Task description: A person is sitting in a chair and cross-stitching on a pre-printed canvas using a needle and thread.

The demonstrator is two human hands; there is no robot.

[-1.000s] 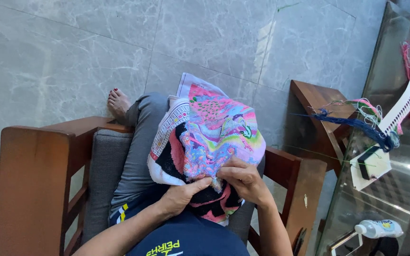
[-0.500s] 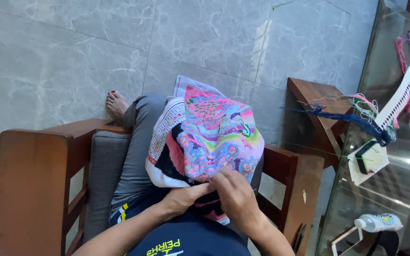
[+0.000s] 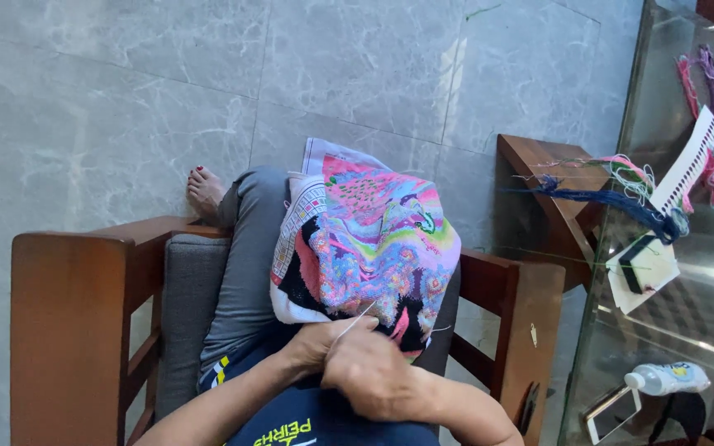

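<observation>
Seated in a wooden armchair [image 3: 68, 330] with broad, smooth reddish-brown armrests and a grey woven seat cushion [image 3: 188, 314]. Draped over the lap, a soft embroidery canvas [image 3: 373, 248], densely stitched in pink, turquoise, lilac and black, with an unstitched white gridded border curling at its far edge. Resting on grey trousers [image 3: 245, 256], one bare foot [image 3: 205, 190] on the floor beyond the knee.

At the near edge of the canvas, left hand [image 3: 320, 343] and right hand [image 3: 373, 381] pressed close together, touching. Left fingers pinched on the fabric edge. Right fingers curled shut, apparently on a thin pale needle or thread [image 3: 355, 320] slanting up over the stitching; exact pinch hidden behind the knuckles.

Underfoot, large polished grey marble-look tiles [image 3: 126, 99], bare and wide ahead and to the left. To the right, tight quarters: the right armrest near a small wooden side table [image 3: 547, 182], then a glass tabletop [image 3: 679, 272]. On these, loose skeins of blue, green and pink thread [image 3: 613, 194], a white comb-shaped thread organiser [image 3: 686, 161], a white square card with a dark piece on it [image 3: 642, 268], a small white bottle [image 3: 667, 378] and a phone [image 3: 611, 413].

Compared with half a second ago: right hand lower and nearer the body, now covering more of the left hand; canvas in much the same place on the lap, slightly more spread.
</observation>
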